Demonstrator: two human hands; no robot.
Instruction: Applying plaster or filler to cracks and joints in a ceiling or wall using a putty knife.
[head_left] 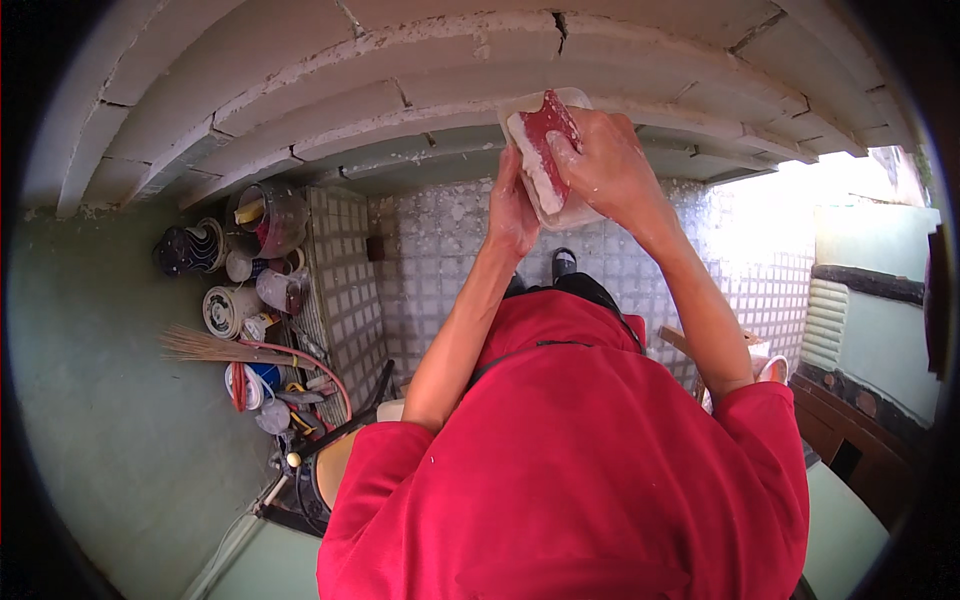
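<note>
Left hand [513, 215]: clear plastic tub [573, 214] is grasped by its left side | right hand [615, 165]: red tool [552, 130], edge coated with white paste [540, 175], is clasped over the tub | pale block wall [650, 75], cracked in places, is faced just beyond | tiled floor [430, 240] is seen below | twig broom [215, 345] and buckets [226, 312] are grouped by the green wall [110, 330], left
</note>
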